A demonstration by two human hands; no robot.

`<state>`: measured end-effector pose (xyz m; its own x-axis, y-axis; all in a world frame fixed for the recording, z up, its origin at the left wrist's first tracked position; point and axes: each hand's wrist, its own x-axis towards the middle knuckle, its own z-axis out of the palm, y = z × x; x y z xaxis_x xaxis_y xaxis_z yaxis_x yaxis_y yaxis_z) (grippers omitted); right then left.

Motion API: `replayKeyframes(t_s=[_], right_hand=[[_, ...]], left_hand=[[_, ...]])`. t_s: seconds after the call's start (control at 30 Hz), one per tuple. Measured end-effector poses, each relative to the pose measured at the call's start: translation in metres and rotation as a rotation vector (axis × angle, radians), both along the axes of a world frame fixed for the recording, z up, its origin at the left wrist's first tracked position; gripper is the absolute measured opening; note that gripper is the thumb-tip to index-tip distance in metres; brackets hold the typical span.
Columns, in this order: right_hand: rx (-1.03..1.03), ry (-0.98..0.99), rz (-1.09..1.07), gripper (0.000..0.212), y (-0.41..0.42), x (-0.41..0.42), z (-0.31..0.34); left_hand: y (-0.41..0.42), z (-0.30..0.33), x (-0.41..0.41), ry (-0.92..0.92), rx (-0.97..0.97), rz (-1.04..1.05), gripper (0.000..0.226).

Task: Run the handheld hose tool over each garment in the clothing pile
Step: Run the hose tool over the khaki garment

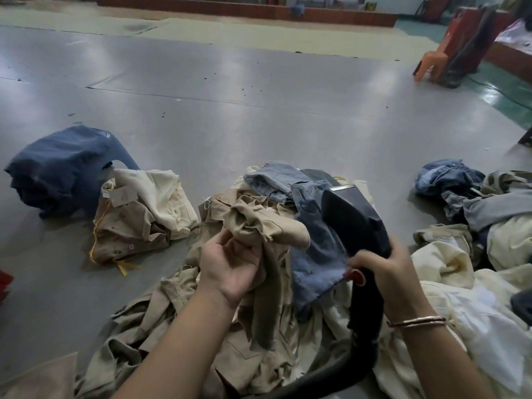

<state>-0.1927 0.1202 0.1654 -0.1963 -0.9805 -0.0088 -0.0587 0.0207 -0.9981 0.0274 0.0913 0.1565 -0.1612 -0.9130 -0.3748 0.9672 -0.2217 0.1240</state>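
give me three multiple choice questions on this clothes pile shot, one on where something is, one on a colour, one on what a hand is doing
1. Where does the dark blue garment lie?
A far left on the floor
B under the chair
C in the person's lap

2. What colour is the cloth that the left hand holds?
A red
B tan
C black

3. What is the right hand doing?
A lying flat on the floor
B hanging idle
C gripping the hose tool

Answers: 1 A, it sits apart at the left; 2 B, the held fabric is tan; 3 C, fingers wrap the black handle.

Left hand (230,269) is raised palm-up, fingers curled, cloth bunched between fingers and thumb. Right hand (383,272) is wrapped around a handle, fingers clenched.
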Motion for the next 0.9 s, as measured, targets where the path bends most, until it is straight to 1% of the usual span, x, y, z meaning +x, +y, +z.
replayKeyframes(t_s=[0.07, 0.17, 0.23, 0.3, 0.33, 0.37, 0.43, 0.5, 0.57, 0.63, 0.7, 0.77, 0.8, 0.9], right_hand=[[-0.015, 0.113, 0.123, 0.022, 0.006, 0.003, 0.004], [-0.054, 0.242, 0.374, 0.035, 0.015, 0.018, 0.012], [-0.074, 0.306, 0.446, 0.035, 0.017, 0.027, 0.015], [-0.111, 0.327, 0.434, 0.033, 0.018, 0.035, 0.016], [-0.13, 0.32, 0.391, 0.031, 0.017, 0.037, 0.017], [-0.144, 0.288, 0.343, 0.028, 0.016, 0.037, 0.017], [-0.14, 0.155, 0.273, 0.024, 0.012, 0.032, 0.017], [-0.104, 0.101, 0.268, 0.024, 0.008, 0.022, 0.017], [-0.056, 0.168, 0.353, 0.03, 0.009, 0.014, 0.016], [-0.021, 0.278, 0.468, 0.035, 0.012, 0.013, 0.013], [-0.03, 0.348, 0.53, 0.032, 0.015, 0.02, 0.01], [-0.05, 0.358, 0.513, 0.032, 0.016, 0.028, 0.007], [-0.065, 0.358, 0.482, 0.033, 0.016, 0.031, 0.006], [-0.137, 0.36, 0.355, 0.029, 0.015, 0.036, 0.008]], left_hand=[[-0.002, 0.003, -0.002, 0.071, -0.02, 0.005, 0.046], [0.0, 0.01, -0.008, 0.125, -0.04, -0.011, 0.034], [0.003, 0.012, -0.012, 0.125, -0.018, -0.038, 0.031], [0.003, 0.007, -0.016, 0.088, 0.023, -0.073, 0.034], [0.003, 0.005, -0.017, 0.077, 0.044, -0.079, 0.036], [0.003, 0.003, -0.018, 0.073, 0.06, -0.078, 0.037], [0.002, 0.0, -0.017, 0.069, 0.076, -0.059, 0.038], [0.0, 0.0, -0.012, 0.081, 0.057, -0.029, 0.041], [-0.002, 0.002, -0.006, 0.109, 0.026, -0.001, 0.039], [-0.001, 0.005, -0.004, 0.125, -0.005, 0.0, 0.034], [-0.001, 0.007, -0.007, 0.089, -0.019, -0.025, 0.038], [0.0, 0.007, -0.012, 0.028, -0.006, -0.055, 0.048], [0.001, 0.007, -0.014, 0.004, 0.009, -0.071, 0.047], [0.003, 0.008, -0.018, -0.016, 0.038, -0.084, 0.028]])
